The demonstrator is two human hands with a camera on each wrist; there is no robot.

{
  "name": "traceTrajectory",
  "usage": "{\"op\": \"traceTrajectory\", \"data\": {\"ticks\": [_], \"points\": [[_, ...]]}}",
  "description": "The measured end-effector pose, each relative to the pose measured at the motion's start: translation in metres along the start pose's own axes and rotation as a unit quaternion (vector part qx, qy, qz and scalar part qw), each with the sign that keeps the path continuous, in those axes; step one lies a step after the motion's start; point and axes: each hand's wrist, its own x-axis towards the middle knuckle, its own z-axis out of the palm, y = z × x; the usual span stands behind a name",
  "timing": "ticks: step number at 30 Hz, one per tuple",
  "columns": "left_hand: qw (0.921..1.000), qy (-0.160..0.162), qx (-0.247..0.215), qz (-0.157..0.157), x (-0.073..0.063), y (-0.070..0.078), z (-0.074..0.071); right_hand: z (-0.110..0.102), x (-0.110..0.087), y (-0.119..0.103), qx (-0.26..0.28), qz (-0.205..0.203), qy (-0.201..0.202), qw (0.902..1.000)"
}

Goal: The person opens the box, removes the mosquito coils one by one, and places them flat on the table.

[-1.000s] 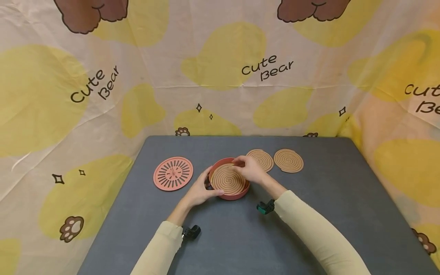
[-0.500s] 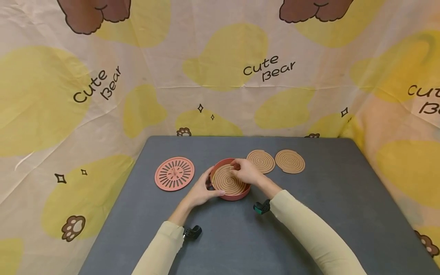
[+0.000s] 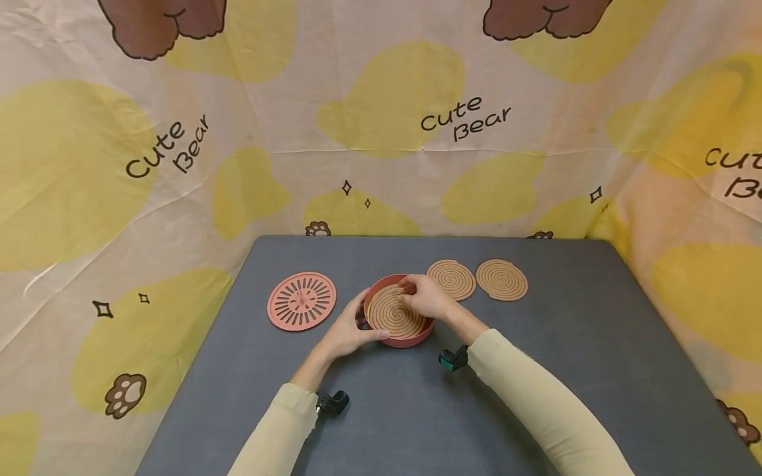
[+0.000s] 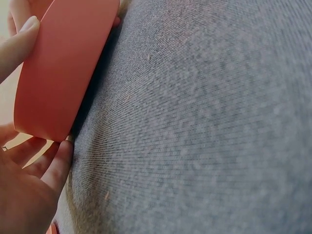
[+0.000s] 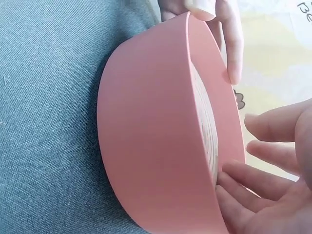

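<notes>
My left hand [image 3: 350, 330] grips the side of a round red mosquito coil box [image 3: 407, 342], its thumb over the near rim and its fingers around the left wall. Inside lies a tan mosquito coil [image 3: 393, 314], its edge visible below the rim in the right wrist view. My right hand [image 3: 428, 296] reaches over the far right rim. Several of its fingers [image 5: 243, 178] dip inside beside the coil, while the thumb stays apart above the opening. In the left wrist view, the box wall [image 4: 63, 68] lies between my left thumb and fingers.
A slotted red lid [image 3: 301, 301] lies flat on the grey table [image 3: 381, 416] to the left. Two more tan coils, a nearer one [image 3: 451, 279] and a farther one [image 3: 502, 279], lie behind and right of the box. Patterned cloth [image 3: 381, 99] hangs around the table.
My right hand has shifted slightly left and lower into the box over the last second. The left hand keeps its grip, and the box stays where it was.
</notes>
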Motion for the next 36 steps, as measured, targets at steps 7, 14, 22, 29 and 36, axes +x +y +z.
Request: {"op": "traceTrajectory", "data": {"ticks": [7, 14, 22, 29, 36], "points": [[1.0, -0.001, -0.006, 0.005, 0.001, -0.001, 0.0, -0.005, 0.002, -0.002, 0.014, 0.008, 0.007, 0.9998], [1.0, 0.002, -0.002, 0.002, 0.0, 0.0, 0.0, -0.01, 0.004, -0.001, 0.027, 0.0, 0.016, 0.9995], [1.0, -0.002, -0.005, 0.006, 0.0, -0.002, 0.0, -0.013, 0.0, -0.003, 0.057, 0.001, 0.026, 0.998], [0.9999, -0.005, -0.01, 0.005, -0.001, -0.004, 0.001, -0.012, -0.002, -0.004, 0.058, 0.005, 0.029, 0.9979], [0.9998, -0.005, -0.018, 0.002, 0.0, -0.001, 0.0, -0.012, 0.0, -0.002, 0.076, 0.019, 0.029, 0.9965]]}}
